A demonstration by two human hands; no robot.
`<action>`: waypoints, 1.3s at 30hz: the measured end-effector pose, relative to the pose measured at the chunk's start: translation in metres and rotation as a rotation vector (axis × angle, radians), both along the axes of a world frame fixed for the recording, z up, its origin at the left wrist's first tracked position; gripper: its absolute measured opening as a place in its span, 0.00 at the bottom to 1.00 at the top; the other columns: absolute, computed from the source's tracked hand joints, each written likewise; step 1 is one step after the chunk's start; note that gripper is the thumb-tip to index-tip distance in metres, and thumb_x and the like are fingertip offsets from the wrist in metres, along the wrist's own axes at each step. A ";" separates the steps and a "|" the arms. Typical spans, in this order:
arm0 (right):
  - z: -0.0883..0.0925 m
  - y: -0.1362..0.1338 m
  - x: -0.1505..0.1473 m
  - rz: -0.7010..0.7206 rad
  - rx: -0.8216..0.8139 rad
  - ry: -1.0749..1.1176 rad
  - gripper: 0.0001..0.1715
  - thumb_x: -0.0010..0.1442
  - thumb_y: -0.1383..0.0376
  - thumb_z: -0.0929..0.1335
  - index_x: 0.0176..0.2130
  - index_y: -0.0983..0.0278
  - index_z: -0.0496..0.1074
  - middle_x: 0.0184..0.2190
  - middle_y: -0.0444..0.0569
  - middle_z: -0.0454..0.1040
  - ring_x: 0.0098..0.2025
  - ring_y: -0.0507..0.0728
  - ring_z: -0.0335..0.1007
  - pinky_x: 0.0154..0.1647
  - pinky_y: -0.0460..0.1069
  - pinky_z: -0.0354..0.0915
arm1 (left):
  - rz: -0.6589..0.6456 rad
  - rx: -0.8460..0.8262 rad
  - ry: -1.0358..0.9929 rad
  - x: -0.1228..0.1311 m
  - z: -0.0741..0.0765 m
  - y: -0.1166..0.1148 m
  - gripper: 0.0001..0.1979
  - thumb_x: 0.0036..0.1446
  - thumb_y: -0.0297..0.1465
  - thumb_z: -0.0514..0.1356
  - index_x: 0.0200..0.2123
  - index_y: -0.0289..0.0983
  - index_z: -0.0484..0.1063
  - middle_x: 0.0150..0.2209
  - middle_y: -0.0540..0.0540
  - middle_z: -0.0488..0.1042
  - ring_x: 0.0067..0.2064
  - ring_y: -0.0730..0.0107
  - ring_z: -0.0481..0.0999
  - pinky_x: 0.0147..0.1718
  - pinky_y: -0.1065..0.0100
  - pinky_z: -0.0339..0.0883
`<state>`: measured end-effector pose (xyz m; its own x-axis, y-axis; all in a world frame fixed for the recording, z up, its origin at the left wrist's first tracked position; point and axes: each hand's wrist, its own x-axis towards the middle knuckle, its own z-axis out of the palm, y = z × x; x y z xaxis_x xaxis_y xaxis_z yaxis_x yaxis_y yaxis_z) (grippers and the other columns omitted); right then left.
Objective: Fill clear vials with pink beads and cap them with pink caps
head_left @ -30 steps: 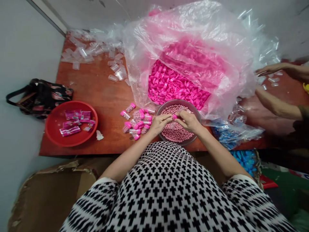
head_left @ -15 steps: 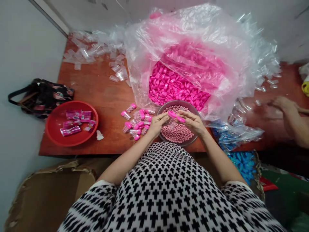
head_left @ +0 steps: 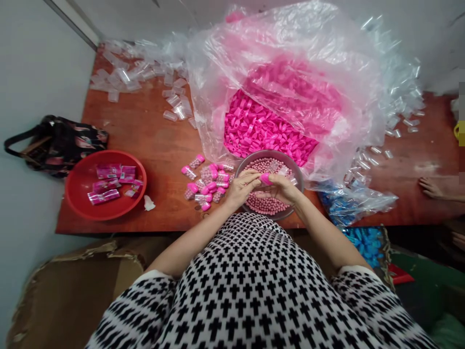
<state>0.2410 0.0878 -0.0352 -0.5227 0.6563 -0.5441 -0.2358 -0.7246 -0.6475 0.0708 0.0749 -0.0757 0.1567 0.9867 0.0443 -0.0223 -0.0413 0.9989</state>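
Observation:
My left hand (head_left: 240,189) and my right hand (head_left: 280,189) meet above a grey metal bowl (head_left: 269,152) of small pink balls (head_left: 267,204). Between their fingertips they hold a small pink-capped tube (head_left: 266,179), mostly hidden by my fingers. Just left of my left hand lies a loose heap of clear tubes with pink caps and pink balls inside (head_left: 205,186). Behind the bowl, a large clear plastic bag (head_left: 290,43) holds a mass of bright pink caps (head_left: 267,126).
A wooden table (head_left: 145,140) carries scattered clear tubes (head_left: 173,101) and a red basin (head_left: 105,152) of pink packets. A black floral handbag (head_left: 60,145) sits beyond its left edge. A bag of blue pieces (head_left: 348,203) lies right. A co-worker's hand (head_left: 430,188) rests far right.
My hands have closed together over the bowl after being slightly apart. The co-worker's hand and arm have drawn back toward the right edge.

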 end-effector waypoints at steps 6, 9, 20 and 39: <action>-0.014 -0.005 -0.023 -0.232 -0.074 0.004 0.11 0.43 0.59 0.71 0.29 0.62 0.72 0.25 0.45 0.76 0.34 0.56 0.74 0.40 0.55 0.73 | 0.026 -0.007 0.021 -0.002 -0.001 -0.002 0.14 0.55 0.40 0.59 0.40 0.39 0.78 0.42 0.44 0.77 0.48 0.62 0.73 0.54 0.57 0.63; -0.017 -0.003 -0.032 -0.227 -0.081 0.000 0.12 0.47 0.57 0.69 0.31 0.62 0.72 0.25 0.44 0.76 0.33 0.55 0.73 0.39 0.54 0.73 | 0.024 -0.028 0.049 -0.004 -0.003 0.002 0.15 0.54 0.41 0.59 0.39 0.39 0.78 0.42 0.44 0.77 0.48 0.61 0.73 0.54 0.56 0.63; -0.030 0.090 -0.007 -0.033 0.517 -0.621 0.17 0.53 0.55 0.68 0.40 0.63 0.72 0.36 0.49 0.76 0.36 0.55 0.73 0.41 0.53 0.69 | 0.460 -0.064 0.243 -0.093 -0.005 0.019 0.17 0.56 0.41 0.58 0.43 0.38 0.76 0.47 0.45 0.76 0.53 0.61 0.71 0.58 0.57 0.60; -0.031 0.118 0.017 0.885 0.877 -1.527 0.14 0.59 0.63 0.64 0.39 0.68 0.76 0.36 0.57 0.78 0.40 0.59 0.74 0.40 0.48 0.64 | 0.115 -0.115 0.306 -0.044 -0.035 0.017 0.16 0.58 0.37 0.57 0.46 0.37 0.74 0.45 0.44 0.77 0.47 0.65 0.75 0.51 0.61 0.67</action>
<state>0.2580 0.2057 -0.0660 -0.2885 0.8124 -0.5067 0.9563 0.2713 -0.1095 0.0264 0.0921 -0.1112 0.0332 0.9944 -0.1000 0.2776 0.0870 0.9568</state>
